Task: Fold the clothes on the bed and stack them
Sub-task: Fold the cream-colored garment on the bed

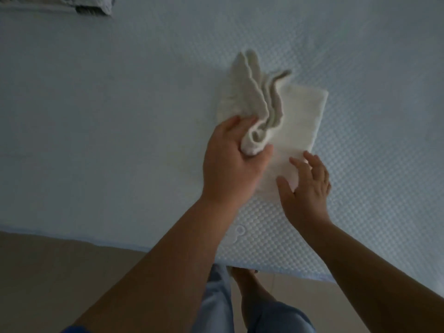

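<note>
Near the bed's (120, 116) front edge lies a cream cloth (298, 121), one end bunched in ruffled layers. Left hand (230, 162) grips that bunch; right hand (307, 186) presses spread fingers on the flat part. Dimpled pale-blue cover, beige floor (60, 272).

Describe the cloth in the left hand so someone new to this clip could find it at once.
Start at the bed, near its front edge. A white folded cloth lies flat there under the open right hand. The bunched cloth overlaps its left side, gripped by the left hand: greyer, crumpled, wavy-edged.
</note>
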A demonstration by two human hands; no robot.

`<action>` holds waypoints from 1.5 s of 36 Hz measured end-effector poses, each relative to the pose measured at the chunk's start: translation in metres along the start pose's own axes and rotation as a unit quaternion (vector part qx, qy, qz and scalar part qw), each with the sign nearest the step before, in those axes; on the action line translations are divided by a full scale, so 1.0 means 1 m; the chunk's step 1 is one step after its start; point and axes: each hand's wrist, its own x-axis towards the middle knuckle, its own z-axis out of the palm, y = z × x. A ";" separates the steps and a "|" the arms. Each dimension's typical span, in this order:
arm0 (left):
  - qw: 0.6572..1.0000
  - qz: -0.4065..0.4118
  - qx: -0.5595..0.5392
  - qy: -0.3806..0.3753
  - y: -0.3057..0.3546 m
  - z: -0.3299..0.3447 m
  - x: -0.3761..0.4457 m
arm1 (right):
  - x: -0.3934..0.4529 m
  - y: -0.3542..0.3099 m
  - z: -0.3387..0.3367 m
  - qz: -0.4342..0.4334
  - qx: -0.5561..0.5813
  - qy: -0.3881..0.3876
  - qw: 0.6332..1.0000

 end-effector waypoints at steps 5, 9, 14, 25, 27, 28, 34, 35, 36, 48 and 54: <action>0.935 0.017 0.265 -0.234 -0.020 0.056 -0.029 | 0.006 0.017 -0.013 0.199 0.207 0.039 0.957; 0.935 0.017 0.261 -0.241 -0.031 0.066 -0.036 | 0.021 0.025 -0.018 0.274 0.292 0.037 0.915; 0.971 0.046 0.168 -0.164 -0.019 0.054 -0.027 | 0.044 0.017 -0.024 0.280 0.318 -0.071 0.903; 0.951 -0.229 -0.082 -0.190 -0.003 0.026 0.012 | 0.051 -0.041 -0.043 0.113 0.324 -0.132 0.930; 0.943 -0.248 -0.109 -0.193 0.002 0.011 0.018 | 0.045 -0.064 -0.047 0.049 0.280 -0.125 0.951; 0.938 -0.257 -0.123 -0.196 0.004 0.002 0.021 | 0.042 -0.077 -0.048 0.023 0.258 -0.128 0.957; 0.910 -0.330 -0.196 -0.157 -0.012 -0.078 0.037 | 0.034 -0.163 -0.028 -0.064 0.200 -0.206 0.956; 0.905 -0.343 -0.212 -0.137 -0.021 -0.092 0.040 | 0.033 -0.177 -0.020 -0.069 0.208 -0.225 0.950; 0.898 -0.358 -0.227 -0.116 -0.032 -0.105 0.044 | 0.032 -0.190 -0.011 -0.074 0.211 -0.243 0.944; 0.876 -0.411 -0.220 -0.122 -0.149 -0.152 0.076 | 0.044 -0.169 0.074 0.206 0.195 -0.094 0.954; 0.879 -0.408 -0.190 -0.159 -0.145 -0.160 0.071 | 0.040 -0.183 0.079 0.305 0.356 -0.147 0.871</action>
